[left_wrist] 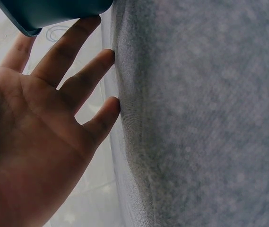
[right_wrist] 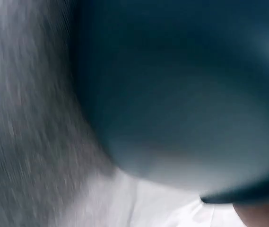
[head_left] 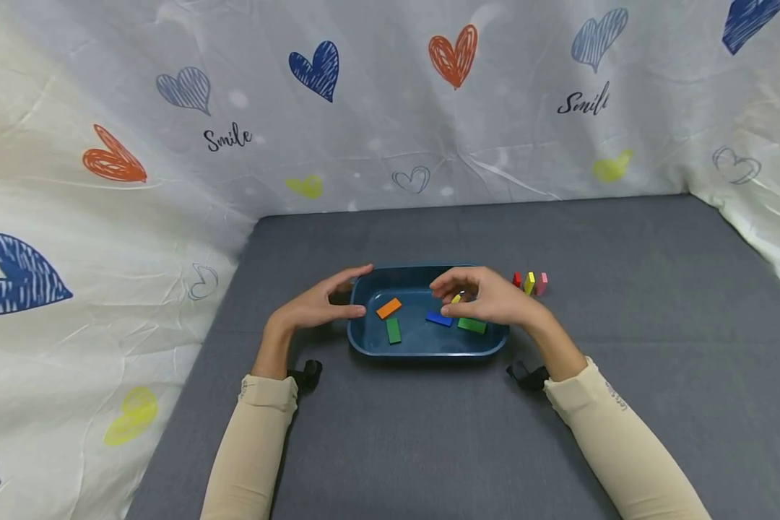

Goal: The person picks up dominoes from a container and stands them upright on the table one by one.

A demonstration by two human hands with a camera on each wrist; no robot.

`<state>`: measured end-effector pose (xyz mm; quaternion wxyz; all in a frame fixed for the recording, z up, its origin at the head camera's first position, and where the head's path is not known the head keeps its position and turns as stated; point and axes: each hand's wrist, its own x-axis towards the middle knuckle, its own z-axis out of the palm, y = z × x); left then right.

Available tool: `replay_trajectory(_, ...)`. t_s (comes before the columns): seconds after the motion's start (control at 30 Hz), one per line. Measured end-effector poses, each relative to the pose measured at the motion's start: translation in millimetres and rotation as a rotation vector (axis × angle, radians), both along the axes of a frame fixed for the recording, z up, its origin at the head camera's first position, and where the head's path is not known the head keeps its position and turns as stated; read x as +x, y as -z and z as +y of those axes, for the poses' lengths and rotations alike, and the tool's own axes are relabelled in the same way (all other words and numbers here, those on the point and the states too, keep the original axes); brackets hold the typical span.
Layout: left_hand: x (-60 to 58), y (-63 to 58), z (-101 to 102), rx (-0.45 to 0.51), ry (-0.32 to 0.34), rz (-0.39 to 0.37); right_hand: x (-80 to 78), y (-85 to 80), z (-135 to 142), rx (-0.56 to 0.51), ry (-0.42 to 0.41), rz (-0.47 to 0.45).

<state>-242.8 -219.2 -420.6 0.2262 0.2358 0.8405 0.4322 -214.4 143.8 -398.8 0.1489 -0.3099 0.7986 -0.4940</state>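
Note:
A blue plastic tray (head_left: pixel 429 354) stands on the grey cloth. My left hand (head_left: pixel 321 300) is at its left end, thumb and index fingertips over the rim. In the left wrist view the other fingers of the left hand (left_wrist: pixel 44 104) are spread and nearly straight, beside the tray wall (left_wrist: pixel 54 10). My right hand (head_left: pixel 484 295) hovers over the tray's right half, fingers bent with a gap to the thumb. A yellow block (head_left: pixel 456 298) shows through that gap. Close below lie a blue block (head_left: pixel 438 318) and a green block (head_left: pixel 472 326). The right wrist view shows mainly the tray's outer wall (right_wrist: pixel 172 118).
Inside the tray's left half lie an orange block (head_left: pixel 388 308) and another green block (head_left: pixel 393 331). Behind the right hand, red (head_left: pixel 516 279), yellow (head_left: pixel 529 282) and pink (head_left: pixel 542 284) blocks stand upright in a row on the cloth. A printed white curtain (head_left: pixel 377 130) hangs behind.

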Motion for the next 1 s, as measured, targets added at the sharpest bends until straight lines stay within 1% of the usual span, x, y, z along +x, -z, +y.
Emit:
replay_trajectory(0.07,0.5,-0.2,0.3,0.001,-0.002,0.000,2.2,2.8,-6.5,0.033,-0.014,0.010)
replay_trajectory(0.2,1.2,-0.5,0.7,0.006,0.002,0.001,5.9,5.3,-16.0,0.120,-0.011,0.037)
replay_trajectory(0.37,1.5,-0.8,0.2,0.006,0.004,-0.005,7.4,8.0,-20.7,0.213,-0.020,0.028)
replay_trajectory(0.47,1.4,-1.1,0.3,0.005,0.001,-0.005,7.9,8.8,-22.1,0.212,-0.045,-0.003)
replay_trajectory(0.6,1.3,-2.7,1.2,0.001,-0.001,-0.001,8.6,10.0,-23.3,0.167,-0.082,-0.052)
replay_trajectory(0.67,1.0,-3.2,1.4,0.000,0.000,0.002,8.8,10.4,-23.6,0.156,-0.081,-0.052)
replay_trajectory(0.73,0.6,-3.3,1.6,0.003,-0.002,-0.001,8.8,10.9,-23.8,0.164,-0.065,-0.033)
replay_trajectory(0.83,0.1,-2.5,1.5,0.009,-0.009,-0.006,9.4,11.6,-24.1,0.204,-0.058,-0.010)
replay_trajectory(0.93,0.0,-1.5,1.4,0.012,-0.013,-0.011,9.8,13.2,-24.4,0.225,-0.094,-0.037)
replay_trajectory(1.0,0.0,-1.0,1.4,0.009,-0.015,-0.010,10.3,13.4,-24.2,0.219,-0.116,-0.072)
